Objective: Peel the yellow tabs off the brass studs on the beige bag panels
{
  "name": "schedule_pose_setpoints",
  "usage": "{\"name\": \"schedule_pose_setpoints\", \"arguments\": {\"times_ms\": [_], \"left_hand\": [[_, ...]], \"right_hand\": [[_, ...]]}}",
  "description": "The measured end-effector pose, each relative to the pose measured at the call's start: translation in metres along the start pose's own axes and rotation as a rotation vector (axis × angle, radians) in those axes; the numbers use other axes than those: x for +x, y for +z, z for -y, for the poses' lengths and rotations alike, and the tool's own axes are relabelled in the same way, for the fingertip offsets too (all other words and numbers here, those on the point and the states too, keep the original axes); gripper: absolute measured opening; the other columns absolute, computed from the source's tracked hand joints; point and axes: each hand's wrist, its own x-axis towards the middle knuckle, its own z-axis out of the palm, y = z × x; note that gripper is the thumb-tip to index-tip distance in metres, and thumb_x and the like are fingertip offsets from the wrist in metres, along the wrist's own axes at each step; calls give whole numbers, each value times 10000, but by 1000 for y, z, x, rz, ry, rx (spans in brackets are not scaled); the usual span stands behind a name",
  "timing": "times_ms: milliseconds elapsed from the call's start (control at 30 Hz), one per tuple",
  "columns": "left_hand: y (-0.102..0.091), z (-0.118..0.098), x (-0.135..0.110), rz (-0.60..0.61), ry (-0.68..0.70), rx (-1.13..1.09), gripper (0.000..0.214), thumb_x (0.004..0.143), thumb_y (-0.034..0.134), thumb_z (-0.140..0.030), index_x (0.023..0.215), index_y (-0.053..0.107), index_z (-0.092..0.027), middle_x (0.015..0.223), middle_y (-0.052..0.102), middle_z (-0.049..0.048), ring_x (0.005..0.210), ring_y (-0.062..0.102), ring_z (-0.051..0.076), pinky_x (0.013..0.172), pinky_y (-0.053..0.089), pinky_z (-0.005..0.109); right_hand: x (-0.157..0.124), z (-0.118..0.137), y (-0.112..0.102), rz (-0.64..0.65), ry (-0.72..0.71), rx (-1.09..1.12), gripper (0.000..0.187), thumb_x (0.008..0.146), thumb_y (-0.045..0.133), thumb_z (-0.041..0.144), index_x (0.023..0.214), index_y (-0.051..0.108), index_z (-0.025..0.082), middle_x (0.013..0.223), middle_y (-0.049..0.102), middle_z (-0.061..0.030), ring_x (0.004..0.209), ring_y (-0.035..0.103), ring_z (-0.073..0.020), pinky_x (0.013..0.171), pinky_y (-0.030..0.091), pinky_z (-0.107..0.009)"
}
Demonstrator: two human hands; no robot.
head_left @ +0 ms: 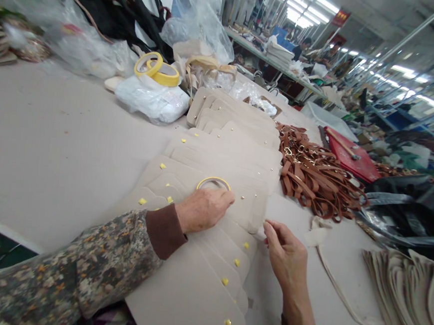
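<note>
My left hand (pixel 206 209) is closed around a roll of yellow tape (pixel 214 181), just above a row of overlapping beige panels (pixel 187 295). Small yellow tape pieces (pixel 224 282) dot the corners of the nearer panels, while small metal studs (pixel 242 198) show on the farther ones. Beside the right edge of the panels, my right hand (pixel 288 256) has its thumb and fingers pinched together. Whatever is between those fingertips is too small or hidden to make out.
Two yellow tape rolls (pixel 164 73) rest on a white plastic-wrapped bundle (pixel 152 100). Brown straps with metal clasps (pixel 313 177) are heaped at right, near a red board (pixel 353 155). Beige pieces (pixel 409 298) stack at lower right, and a thin beige strip (pixel 337 284) lies near them.
</note>
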Motion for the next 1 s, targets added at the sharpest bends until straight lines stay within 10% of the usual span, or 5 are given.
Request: {"name": "schedule_pose_setpoints", "arguments": {"times_ms": [267,567,833,1000], "left_hand": [[-9,-13,-18,-86,226,-183,267,982,397,-217,1235,460,-157,984,691,54,832,668,161,687,503,253],[-12,-24,-26,-80,139,-125,346,1015,341,-303,1313,355,-126,952,694,79,776,685,165,652,524,255],[-18,-24,-21,-41,121,-146,209,1002,367,-242,879,518,-166,761,637,0,683,613,127,570,397,235],[-21,-29,-19,-99,154,-96,196,957,356,-160,851,520,-178,701,587,-6,625,554,126,541,360,250]], "right_hand": [[-19,36,15,28,-365,132,163,881,574,276,979,680,199,857,710,-36,715,651,-143,674,529,-259],[-20,54,27,63,-642,-11,159,904,488,162,915,640,209,816,693,-34,753,654,-143,726,512,-255],[-26,55,32,-84,-578,-47,121,820,551,186,804,669,204,648,676,2,544,613,-107,591,495,-214],[-20,60,35,70,-83,353,150,786,617,305,702,640,182,535,625,18,451,568,-109,466,462,-212]]}}
